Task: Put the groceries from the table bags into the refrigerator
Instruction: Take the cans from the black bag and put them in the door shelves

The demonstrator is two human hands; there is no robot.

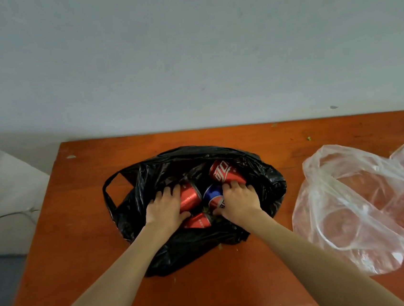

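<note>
An open black plastic bag (154,180) lies in the middle of the orange-brown table (93,239). Inside it lie three red soda cans and one blue one. My left hand (165,207) is down in the bag, wrapped over a red can (189,197). My right hand (239,200) grips the blue can (212,194) beside it. Another red can (224,171) lies at the back of the bag, untouched, and a third red can (198,221) shows below my left hand. The refrigerator is not in view.
Two clear plastic bags (366,205) with reddish items inside lie on the table's right side. A grey-white wall stands behind the table. The floor drops off past the table's left edge. Small green crumbs dot the tabletop.
</note>
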